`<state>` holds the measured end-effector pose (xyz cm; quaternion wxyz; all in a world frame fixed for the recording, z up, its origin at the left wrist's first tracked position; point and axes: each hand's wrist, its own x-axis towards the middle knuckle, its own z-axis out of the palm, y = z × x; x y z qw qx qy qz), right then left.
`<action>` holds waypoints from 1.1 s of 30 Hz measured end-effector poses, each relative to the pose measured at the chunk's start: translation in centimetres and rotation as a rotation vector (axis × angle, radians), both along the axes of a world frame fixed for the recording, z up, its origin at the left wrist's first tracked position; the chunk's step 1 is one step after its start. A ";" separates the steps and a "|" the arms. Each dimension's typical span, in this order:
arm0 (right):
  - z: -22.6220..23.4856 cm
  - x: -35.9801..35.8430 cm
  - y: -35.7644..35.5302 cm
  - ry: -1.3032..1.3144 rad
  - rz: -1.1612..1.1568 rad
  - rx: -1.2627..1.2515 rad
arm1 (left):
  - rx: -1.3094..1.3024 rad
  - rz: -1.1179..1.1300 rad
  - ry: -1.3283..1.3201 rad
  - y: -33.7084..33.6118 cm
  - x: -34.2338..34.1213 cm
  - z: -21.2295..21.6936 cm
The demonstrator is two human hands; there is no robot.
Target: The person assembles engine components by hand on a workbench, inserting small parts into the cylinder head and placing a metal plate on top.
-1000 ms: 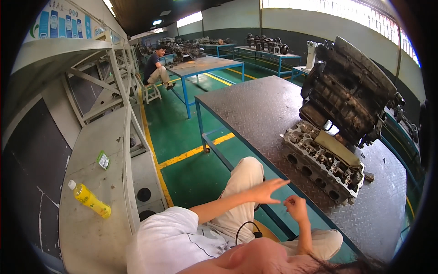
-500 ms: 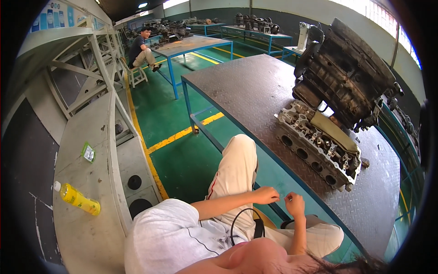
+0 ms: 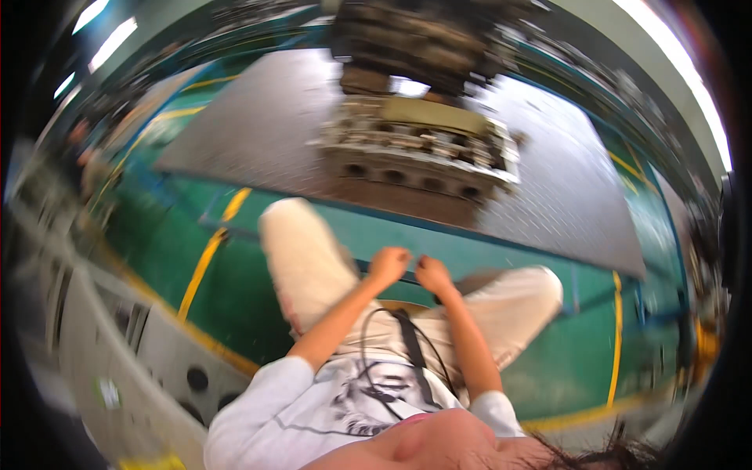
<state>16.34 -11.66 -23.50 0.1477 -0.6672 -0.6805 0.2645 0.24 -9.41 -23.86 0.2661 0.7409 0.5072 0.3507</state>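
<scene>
Both hands hover over the gap between my knees, just short of the table's near edge, with a narrow space between them. My left hand [image 3: 389,265] is curled closed, and nothing shows in its fingers. Facing it, my right hand [image 3: 433,274] is likewise closed, with no object visible in it. Neither touches the cylinder head [image 3: 415,149], a grey metal casting with a row of round ports along its near side, lying on the table. A long tan cover-like piece [image 3: 433,115] rests along its far side. Behind it rises a dark, greasy engine block [image 3: 419,35], smeared by motion.
The steel-topped table [image 3: 243,117] has a blue frame. A grey bench [image 3: 94,313] runs along my left, with a yellow bottle [image 3: 153,462] at the lower edge. A blurred seated person [image 3: 90,160] is at the far left. A black strap [image 3: 413,352] hangs between my legs.
My view has swung right, so the table and cylinder head now lie straight ahead. The bench and seated person have shifted toward the left rim. Both hands stay closed near each other.
</scene>
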 end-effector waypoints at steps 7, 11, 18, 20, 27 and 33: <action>-2.3 1.4 -0.6 0.468 -0.338 -0.041 | -0.066 -0.114 -0.070 0.8 2.9 -3.3; -1.9 0.9 -0.8 0.799 -0.484 -0.096 | -0.260 -0.109 -0.227 0.8 2.3 -5.5; -3.9 -3.3 -0.5 0.920 -0.636 -0.042 | -0.166 -0.108 0.018 2.1 0.9 -11.0; -5.3 -3.2 -0.2 1.004 -0.706 -0.012 | -0.288 -0.043 -0.129 2.0 1.2 -9.9; -4.3 -4.8 -0.2 1.266 -0.905 0.094 | -0.584 0.095 -0.496 3.1 0.9 -8.8; -5.3 -5.0 -0.3 1.255 -0.943 0.043 | -0.659 0.138 -0.568 3.6 0.2 -9.8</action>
